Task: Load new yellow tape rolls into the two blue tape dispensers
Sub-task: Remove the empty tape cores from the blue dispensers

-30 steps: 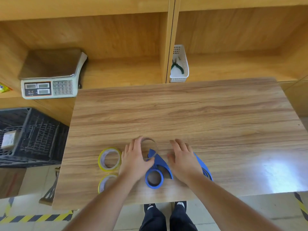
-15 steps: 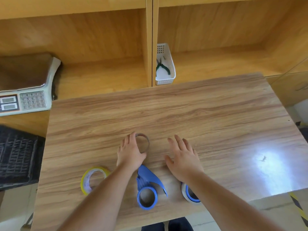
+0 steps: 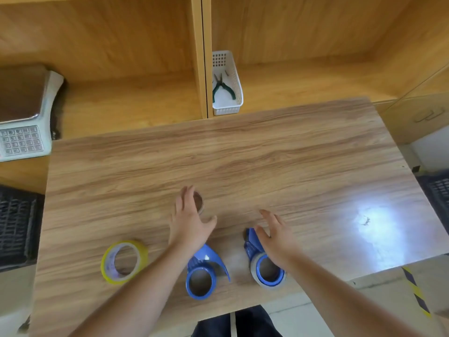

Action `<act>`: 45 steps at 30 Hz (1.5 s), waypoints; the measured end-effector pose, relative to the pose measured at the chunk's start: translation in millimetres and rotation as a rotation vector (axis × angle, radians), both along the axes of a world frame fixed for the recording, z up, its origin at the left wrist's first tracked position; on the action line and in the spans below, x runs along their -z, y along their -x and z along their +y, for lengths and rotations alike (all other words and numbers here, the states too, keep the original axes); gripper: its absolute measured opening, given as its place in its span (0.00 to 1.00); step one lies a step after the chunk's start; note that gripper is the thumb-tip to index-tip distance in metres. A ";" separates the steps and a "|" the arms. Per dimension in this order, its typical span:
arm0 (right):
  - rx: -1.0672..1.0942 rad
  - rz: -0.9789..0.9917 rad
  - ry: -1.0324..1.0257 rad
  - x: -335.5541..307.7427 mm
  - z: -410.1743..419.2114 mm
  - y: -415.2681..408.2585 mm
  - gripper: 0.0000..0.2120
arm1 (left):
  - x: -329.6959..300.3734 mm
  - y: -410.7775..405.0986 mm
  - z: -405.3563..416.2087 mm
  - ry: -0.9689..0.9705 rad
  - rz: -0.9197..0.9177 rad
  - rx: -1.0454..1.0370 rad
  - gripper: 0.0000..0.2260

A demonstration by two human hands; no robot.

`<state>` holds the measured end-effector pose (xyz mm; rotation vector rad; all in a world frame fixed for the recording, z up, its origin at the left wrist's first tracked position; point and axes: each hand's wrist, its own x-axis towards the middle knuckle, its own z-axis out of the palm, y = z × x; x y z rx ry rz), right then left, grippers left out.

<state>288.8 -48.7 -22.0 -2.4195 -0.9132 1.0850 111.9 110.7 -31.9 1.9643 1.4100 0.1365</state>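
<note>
Two blue tape dispensers lie near the table's front edge. The left dispenser [image 3: 200,280] has a bare blue hub; the right dispenser [image 3: 267,273] carries a thin pale ring around its hub. My left hand [image 3: 190,224] is just beyond the left dispenser. Its fingers rest beside a brown cardboard core [image 3: 199,203] that stands on the table, and the thumb is spread away from it. My right hand [image 3: 275,237] hovers with spread fingers over the front of the right dispenser and holds nothing. One yellow tape roll [image 3: 124,261] lies flat to the left.
A white basket [image 3: 234,69] with green-handled pliers sits on the shelf behind the wooden table [image 3: 267,161]. A weighing scale [image 3: 24,117] is at the back left. Black crates stand at the left [image 3: 14,227] and right [image 3: 437,190] of the table.
My left hand carried the cardboard core away from the dispensers and its thumb has come off it. My right hand lifted off the right dispenser. The view shifted down and right.
</note>
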 end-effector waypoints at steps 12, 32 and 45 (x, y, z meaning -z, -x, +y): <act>0.000 0.192 0.104 2.4 -77.9 -10.8 0.22 | 1.2 -30.3 -204.2 0.157 0.023 0.206 0.43; -0.125 0.169 0.066 15.9 -102.0 -17.8 0.22 | 20.8 -43.7 -215.6 0.117 0.208 0.189 0.44; -0.154 0.085 0.048 15.3 -105.4 -22.1 0.23 | 11.5 -37.5 -213.8 0.146 0.119 0.225 0.45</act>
